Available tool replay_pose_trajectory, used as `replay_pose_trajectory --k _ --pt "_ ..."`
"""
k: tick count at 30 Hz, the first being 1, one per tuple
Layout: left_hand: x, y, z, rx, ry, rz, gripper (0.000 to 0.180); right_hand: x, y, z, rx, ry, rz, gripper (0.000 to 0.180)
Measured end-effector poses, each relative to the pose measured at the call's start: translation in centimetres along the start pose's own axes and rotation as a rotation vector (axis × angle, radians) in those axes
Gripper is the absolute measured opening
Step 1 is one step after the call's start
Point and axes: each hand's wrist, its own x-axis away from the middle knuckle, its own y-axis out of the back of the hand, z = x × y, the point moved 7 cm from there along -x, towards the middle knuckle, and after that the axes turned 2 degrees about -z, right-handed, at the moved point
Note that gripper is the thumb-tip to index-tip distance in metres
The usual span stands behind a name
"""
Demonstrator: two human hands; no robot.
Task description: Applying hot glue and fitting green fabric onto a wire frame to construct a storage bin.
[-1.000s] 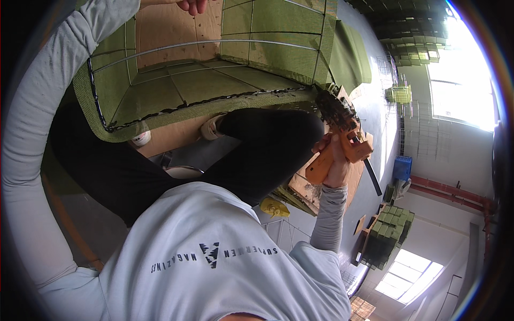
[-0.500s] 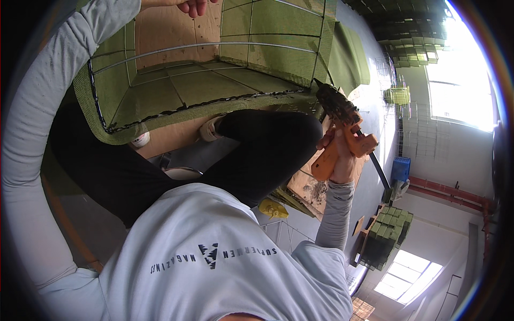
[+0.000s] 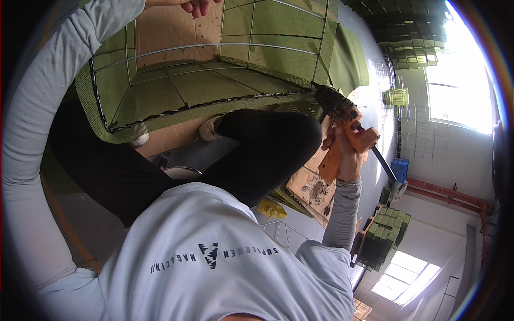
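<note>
My right hand (image 3: 349, 156) is wrapped round the handle of an orange caulking gun (image 3: 363, 134). Its front is smeared black, and a dark rod sticks out behind. The gun's nozzle meets the right end of the near edge of a wire cage (image 3: 235, 45) lined with green fabric (image 3: 278, 64). A lumpy black bead of sealant (image 3: 182, 109) runs along that fabric edge and up the left corner. At the top of the picture, my left hand (image 3: 199, 6) hangs over the cage, cut off by the frame; its visible fingers are loose, with nothing seen in them.
Brown board (image 3: 176, 32) shows inside the cage. My knees (image 3: 300, 134) are beneath its near edge. Black-stained cardboard (image 3: 313, 184) and a yellow object (image 3: 272, 208) lie at my right. Beyond stand a blue crate (image 3: 400, 169), stacked green blocks (image 3: 390, 230) and red pipes (image 3: 447, 196).
The caulking gun's nozzle has shifted slightly left along the fabric edge. Its handle and my right wrist have swung a little to the right. My left hand has barely moved.
</note>
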Motion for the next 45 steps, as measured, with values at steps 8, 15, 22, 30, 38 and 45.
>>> replay_pose_trajectory --k 8,15,22,30,38,45 --pt "0.6 -0.1 -0.7 -0.022 -0.023 0.001 0.029 -0.9 -0.2 0.6 0.049 0.016 0.037 0.022" --pt "0.3 0.0 -0.9 -0.002 -0.043 0.012 0.029 0.8 1.1 0.5 0.135 -0.07 0.057 0.022" --pt "1.0 0.0 -1.9 0.004 -0.079 0.021 0.029 0.3 1.0 0.5 0.091 -0.058 0.042 0.022" --pt "0.7 0.1 -1.2 0.006 -0.024 0.005 0.028 0.2 1.4 0.4 0.123 -0.093 0.042 0.023" --pt "0.0 0.0 -0.1 0.014 -0.014 0.005 0.028 0.3 0.9 1.0 0.15 -0.051 0.068 0.021" --pt "0.2 0.0 -0.4 0.024 -0.027 0.002 0.029 -0.6 1.2 0.7 0.056 -0.01 0.022 0.022"
